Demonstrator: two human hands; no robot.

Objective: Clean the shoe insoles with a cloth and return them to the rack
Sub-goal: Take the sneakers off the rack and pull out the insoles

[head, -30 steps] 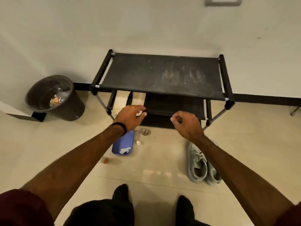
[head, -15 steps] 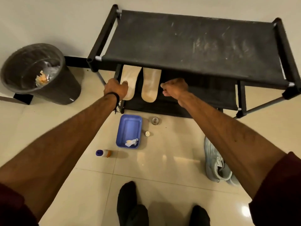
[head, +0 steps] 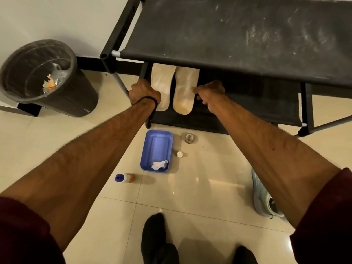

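Insoles now lie side by side on the lower shelf of the rack (head: 238,35), the left insole (head: 162,82) and the right insole (head: 185,90) just apart, heels toward the person; a second ago only one pale sole showed under the top shelf, with the left hand on it. Since then both arms have reached in and the view has dropped closer. The left hand (head: 144,92) is curled at the outer edge of its insole, next to the rack's post, but its fingers are turned away, so whether that grip has anything in it cannot be told. The right hand (head: 209,94) is loosely curled with a fingertip on the edge of the right insole, grasping nothing that shows. The cloth (head: 159,165) sits crumpled in the blue tray (head: 157,143) on the floor, well apart from both hands. Wiping therefore looks finished; what remains is probably a last nudge to straighten the pair.
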